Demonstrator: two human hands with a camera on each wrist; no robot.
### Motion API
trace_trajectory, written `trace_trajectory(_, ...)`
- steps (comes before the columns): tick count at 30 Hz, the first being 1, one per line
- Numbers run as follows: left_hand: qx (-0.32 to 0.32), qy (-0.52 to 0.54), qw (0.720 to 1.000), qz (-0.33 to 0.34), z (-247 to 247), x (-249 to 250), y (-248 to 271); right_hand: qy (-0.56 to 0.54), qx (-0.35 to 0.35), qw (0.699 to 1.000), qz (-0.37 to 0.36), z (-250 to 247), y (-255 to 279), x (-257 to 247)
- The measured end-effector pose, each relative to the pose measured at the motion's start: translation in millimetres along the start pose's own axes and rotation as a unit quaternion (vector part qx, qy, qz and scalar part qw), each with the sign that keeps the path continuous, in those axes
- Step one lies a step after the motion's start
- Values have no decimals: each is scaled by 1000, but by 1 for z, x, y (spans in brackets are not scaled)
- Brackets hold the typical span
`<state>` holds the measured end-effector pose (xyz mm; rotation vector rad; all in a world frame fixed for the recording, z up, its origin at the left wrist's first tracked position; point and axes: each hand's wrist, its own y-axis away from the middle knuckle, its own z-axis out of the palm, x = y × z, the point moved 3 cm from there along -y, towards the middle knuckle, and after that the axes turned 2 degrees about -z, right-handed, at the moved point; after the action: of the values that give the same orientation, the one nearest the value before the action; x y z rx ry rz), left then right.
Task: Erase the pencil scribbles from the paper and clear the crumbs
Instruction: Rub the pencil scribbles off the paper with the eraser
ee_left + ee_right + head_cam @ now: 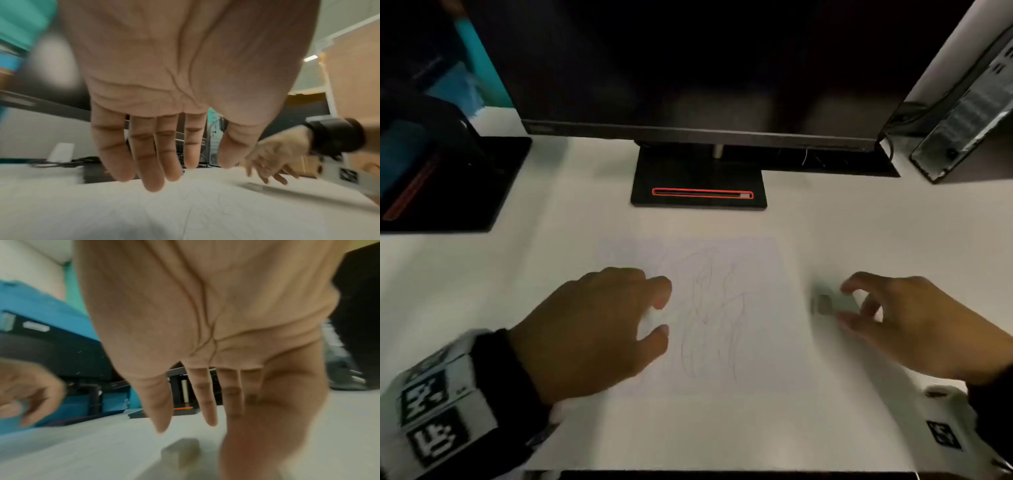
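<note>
A white sheet of paper [756,359] with faint pencil scribbles [709,308] lies in the middle of the white desk. My left hand [662,315] is over the sheet's left part, fingers relaxed and holding nothing; the left wrist view shows its fingers [152,170] straight above the paper [185,211]. A small eraser [825,304] lies just right of the sheet. My right hand [854,305] hovers at it with thumb and fingers spread on either side, not closed on it. In the right wrist view the eraser [180,451] sits below the spread fingers [209,410]. No crumbs are discernible.
A monitor [688,68] stands at the back, its black base [698,171] just beyond the paper. A black pad [465,185] and dark objects occupy the far left. A computer tower [969,102] stands at the far right. The desk's front edge [722,471] is close.
</note>
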<state>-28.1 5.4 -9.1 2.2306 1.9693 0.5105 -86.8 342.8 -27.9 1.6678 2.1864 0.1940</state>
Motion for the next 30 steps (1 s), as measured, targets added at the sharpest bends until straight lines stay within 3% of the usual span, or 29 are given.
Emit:
trace_trajectory(2, -14, 10, 999, 39, 1, 6, -18, 80, -39, 996, -6, 0, -17, -9)
trace_trajectory(5, -32, -1, 995, 92, 12, 12, -36, 62, -57, 996, -40, 5, -30, -24)
trace_trajectory(10, -100, -65, 991, 64, 29, 17, -34, 26, -31, 999, -36, 4, -28, -27)
trace_trajectory(15, -107, -65, 990, 68, 38, 20, -20, -7, -9, 998, -57, 5, -14, -33)
trace_trajectory(20, -126, -26, 990, 59, 44, 26, -21, -23, 42, 987, -154, 4, 3, -68)
trace_trajectory(23, -139, -19, 989, 49, 46, 34, -20, -46, 9, 977, -209, 17, 4, -81)
trace_trajectory(30, -146, -44, 987, 43, 55, 35, -24, -31, -7, 973, -229, 32, -1, -79)
